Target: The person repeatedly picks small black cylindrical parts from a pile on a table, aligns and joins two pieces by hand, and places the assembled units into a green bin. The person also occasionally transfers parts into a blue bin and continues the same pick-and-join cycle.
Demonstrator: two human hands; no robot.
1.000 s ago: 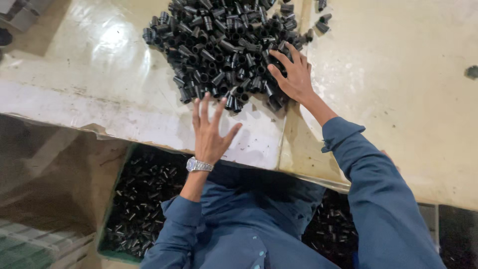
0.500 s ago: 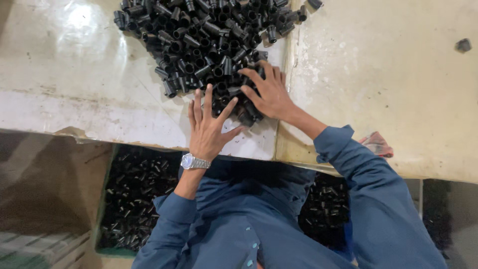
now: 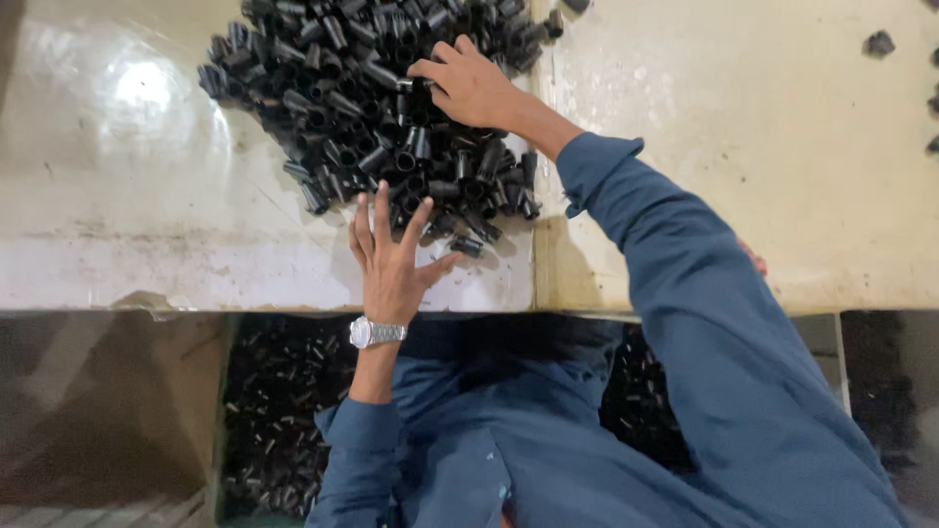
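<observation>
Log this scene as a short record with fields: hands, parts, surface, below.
left hand: flat on the table, fingers spread, fingertips at the near edge of the pile, watch on the wrist
right hand: on top of the pile, fingers curled among the parts
pile: many short black tubes, heaped loosely
table: pale, worn, glossy
strays: a few lone black pieces at far right
bin: under the table edge, holds more black tubes

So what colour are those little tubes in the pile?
Black, slightly glossy; the head view shows the pile of tubes clearly.

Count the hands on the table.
2. The left hand lies flat at the near edge of the pile of black tubes; the right hand rests on top of it.
</observation>
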